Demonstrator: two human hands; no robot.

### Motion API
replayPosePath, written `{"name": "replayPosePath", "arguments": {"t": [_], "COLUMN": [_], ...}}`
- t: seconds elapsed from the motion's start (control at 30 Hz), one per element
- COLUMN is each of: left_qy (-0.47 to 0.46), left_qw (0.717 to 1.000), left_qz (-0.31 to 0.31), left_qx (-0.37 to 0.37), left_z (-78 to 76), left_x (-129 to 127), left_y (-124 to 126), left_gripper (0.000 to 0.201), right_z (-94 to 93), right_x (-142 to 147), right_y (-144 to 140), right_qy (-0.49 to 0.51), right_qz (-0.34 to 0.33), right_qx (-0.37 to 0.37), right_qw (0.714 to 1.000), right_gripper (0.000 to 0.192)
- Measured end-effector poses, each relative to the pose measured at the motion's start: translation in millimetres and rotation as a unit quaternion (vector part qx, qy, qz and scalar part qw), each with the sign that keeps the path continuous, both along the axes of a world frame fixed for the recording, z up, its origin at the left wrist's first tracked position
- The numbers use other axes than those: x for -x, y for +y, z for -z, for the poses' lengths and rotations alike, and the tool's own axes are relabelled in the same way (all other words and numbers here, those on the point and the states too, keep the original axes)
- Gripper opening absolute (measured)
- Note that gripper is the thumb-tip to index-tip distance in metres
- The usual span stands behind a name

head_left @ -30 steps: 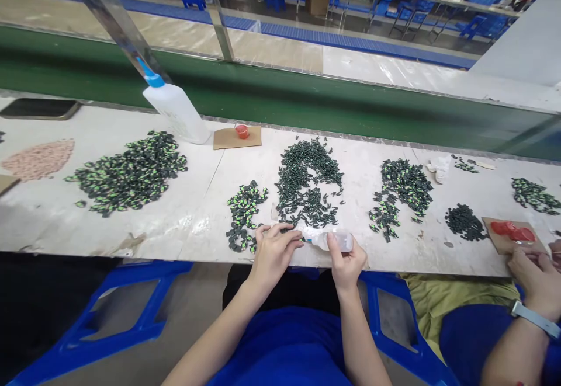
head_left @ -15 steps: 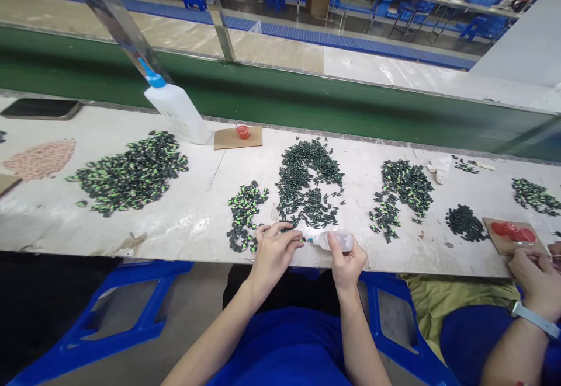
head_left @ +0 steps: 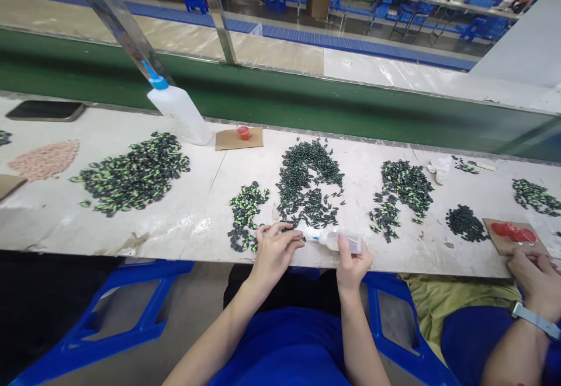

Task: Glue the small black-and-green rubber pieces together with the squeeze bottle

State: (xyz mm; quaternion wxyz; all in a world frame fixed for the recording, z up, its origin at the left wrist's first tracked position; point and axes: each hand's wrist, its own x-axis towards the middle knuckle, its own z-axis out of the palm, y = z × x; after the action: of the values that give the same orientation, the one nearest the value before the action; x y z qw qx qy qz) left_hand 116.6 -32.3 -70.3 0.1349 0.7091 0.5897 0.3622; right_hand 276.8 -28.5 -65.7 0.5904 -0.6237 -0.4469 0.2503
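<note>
A small clear squeeze bottle (head_left: 344, 240) was held lying on its side at the near edge of the table (head_left: 184, 216), its nozzle pointed toward the left hand; what it contained could not be told; the right hand (head_left: 353, 263) was closed around its body, thumb over the top; the left hand (head_left: 274, 251) was nearly closed, fingertips pinched on a small dark piece (head_left: 299, 236) at the nozzle tip. A larger white bottle with a blue spout (head_left: 177, 111) stood tilted near the far edge; a small red cup (head_left: 243, 132) sat on a cardboard square (head_left: 239, 139) just beside it.

Compared with half a second before, the squeeze bottle and the right hand had been shifted slightly away from the left hand, which was unchanged.

A heap of dark green pieces (head_left: 309, 181) lay just beyond the hands; a smaller green-marked cluster (head_left: 244, 214) lay just beyond the left hand; a broad green-and-black pile (head_left: 134, 173) and a pinkish pile (head_left: 44, 159) lay toward the left end; further dark piles (head_left: 401, 190) lay toward the right end. At the near right corner another person's hand (head_left: 532, 278) was seen beside a cardboard piece with red blobs (head_left: 512, 234). A dark tray (head_left: 46, 110) lay at the far left corner.
</note>
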Motion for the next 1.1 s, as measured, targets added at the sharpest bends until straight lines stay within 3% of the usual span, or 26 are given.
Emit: {"name": "replayPosePath", "arguments": {"t": [0.17, 0.33, 0.47, 0.63, 0.73, 0.8, 0.9, 1.0, 1.1], "left_qy": [-0.017, -0.030, -0.010, 0.049, 0.087, 0.103, 0.115, 0.110, 0.083], "left_qw": [1.000, 0.997, 0.997, 0.996, 0.994, 0.992, 0.991, 0.992, 0.996], "left_qz": [0.017, -0.015, -0.059, -0.069, -0.066, -0.067, -0.063, -0.052, -0.031], "left_qx": [0.020, 0.072, 0.057, 0.018, 0.012, 0.011, 0.017, 0.024, 0.014], "left_z": [2.6, -7.9, -12.1, -5.6, -1.9, -0.7, -0.8, -4.2, -11.0], "left_x": [2.6, 14.9, 29.1, 34.5, 30.8, 28.2, 26.8, 27.4, 25.9], "left_y": [0.8, 1.3, 0.4, 0.9, 2.8, 4.2, 6.1, 7.0, 6.0], "left_gripper": [0.009, 0.014, 0.016, 0.013, 0.013, 0.013, 0.012, 0.012, 0.013], "right_z": [3.7, 0.5, -0.2, 1.6, 2.0, 1.6, -1.2, -7.4, -13.0], "right_x": [-13.8, -37.3, -46.1, -43.1, -39.6, -36.8, -29.0, -14.2, 4.9], "right_y": [7.0, 21.5, 30.2, 31.4, 26.3, 20.8, 10.9, 1.6, -3.8], "right_qy": [0.115, 0.105, 0.100, 0.013, -0.062, -0.117, -0.179, -0.180, -0.089], "right_qz": [0.054, 0.087, 0.068, 0.058, 0.075, 0.117, 0.154, 0.055, -0.125], "right_qx": [-0.035, -0.038, -0.023, 0.014, -0.043, -0.103, -0.179, -0.186, -0.080], "right_qw": [0.991, 0.990, 0.992, 0.998, 0.994, 0.981, 0.955, 0.964, 0.985], "right_gripper": [0.030, 0.046, 0.052, 0.067, 0.080, 0.075, 0.050, 0.020, 0.010]}}
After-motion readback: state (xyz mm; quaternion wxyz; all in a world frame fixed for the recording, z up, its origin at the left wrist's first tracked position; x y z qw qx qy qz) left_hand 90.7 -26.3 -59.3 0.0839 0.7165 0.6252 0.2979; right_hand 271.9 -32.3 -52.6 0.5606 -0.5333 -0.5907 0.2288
